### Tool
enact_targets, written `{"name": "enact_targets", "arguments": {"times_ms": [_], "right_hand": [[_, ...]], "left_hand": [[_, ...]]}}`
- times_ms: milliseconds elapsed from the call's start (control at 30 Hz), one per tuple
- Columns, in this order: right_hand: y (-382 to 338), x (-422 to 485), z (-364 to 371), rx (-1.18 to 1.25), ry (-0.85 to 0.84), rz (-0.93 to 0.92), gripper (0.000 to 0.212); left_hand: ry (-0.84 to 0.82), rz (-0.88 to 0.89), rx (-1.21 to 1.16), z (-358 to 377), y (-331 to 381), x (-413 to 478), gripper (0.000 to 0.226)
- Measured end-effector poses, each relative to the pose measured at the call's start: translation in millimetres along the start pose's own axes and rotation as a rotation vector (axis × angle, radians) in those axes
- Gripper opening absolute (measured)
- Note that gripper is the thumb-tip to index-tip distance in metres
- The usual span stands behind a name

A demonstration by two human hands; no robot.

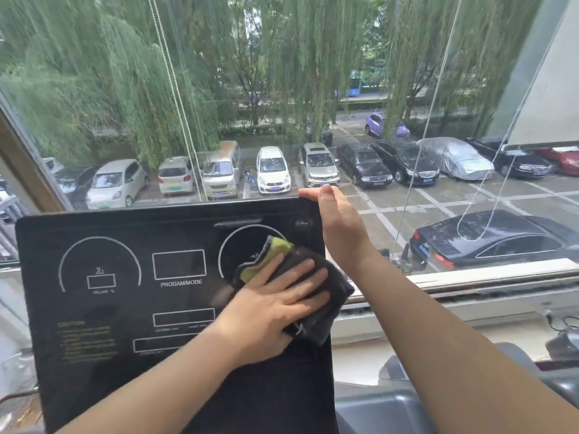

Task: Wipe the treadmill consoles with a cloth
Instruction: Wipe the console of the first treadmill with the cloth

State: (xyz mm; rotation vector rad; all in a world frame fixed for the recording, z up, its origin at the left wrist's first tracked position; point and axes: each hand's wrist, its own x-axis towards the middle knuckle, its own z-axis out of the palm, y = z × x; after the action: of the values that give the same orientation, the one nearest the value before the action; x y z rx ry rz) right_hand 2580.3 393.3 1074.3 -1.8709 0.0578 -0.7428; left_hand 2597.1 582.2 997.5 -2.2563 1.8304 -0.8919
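A black treadmill console (125, 308) with white dial outlines and the words PROGAM/MODE fills the lower left. My left hand (269, 311) lies flat on a dark cloth (316, 296) with a yellow-green patch, pressing it against the console's right side over the right dial. My right hand (338, 220) grips the console's upper right corner, fingers curled over the top edge and thumb side along the right edge.
A large window stands right behind the console, with bead cords (178, 98) hanging in front of it. A white sill (470, 296) runs to the right. A grey treadmill part (391, 405) sits at the lower right. Parked cars and willows lie outside.
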Motion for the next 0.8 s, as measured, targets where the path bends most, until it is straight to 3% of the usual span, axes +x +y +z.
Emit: {"name": "enact_targets", "arguments": {"times_ms": [33,100,233,300,367,500,567,633,733,800], "right_hand": [[0.6,0.1,0.3,-0.008,0.005,-0.001,0.058],[1.7,0.8,1.7,-0.011,0.016,-0.003,0.055],[2.9,1.2,5.6,0.029,0.031,0.035,0.046],[1.9,-1.1,6.3,0.008,0.045,0.034,0.044],[1.0,-3.7,6.0,-0.012,0.062,0.022,0.047],[1.9,-6.3,5.5,-0.032,0.056,-0.003,0.052],[2.5,-5.9,6.9,-0.038,0.068,-0.018,0.052],[2.9,-5.0,8.8,-0.022,0.085,-0.010,0.050],[4.4,-6.4,9.8,0.015,0.092,0.013,0.043],[5.5,-7.1,9.9,0.016,0.094,0.010,0.042]], "left_hand": [[-0.011,0.060,0.014,-5.9,-14.5,-2.3,0.074],[0.054,-0.010,0.042,-18.6,-43.6,-0.1,0.068],[0.264,-0.531,-0.016,-27.6,-60.1,8.7,0.062],[0.281,-0.650,-0.100,-16.0,-35.0,12.6,0.066],[0.235,-0.545,-0.105,0.4,-2.7,8.8,0.066],[-0.026,0.031,0.031,-0.1,-8.0,-11.6,0.068],[0.001,0.051,0.057,-12.5,-40.1,-13.1,0.063],[0.125,-0.164,0.083,-24.0,-67.4,-12.1,0.059],[0.264,-0.627,-0.002,-29.5,-73.4,-5.3,0.067],[0.294,-0.754,-0.069,-22.2,-52.2,3.4,0.075]]}}
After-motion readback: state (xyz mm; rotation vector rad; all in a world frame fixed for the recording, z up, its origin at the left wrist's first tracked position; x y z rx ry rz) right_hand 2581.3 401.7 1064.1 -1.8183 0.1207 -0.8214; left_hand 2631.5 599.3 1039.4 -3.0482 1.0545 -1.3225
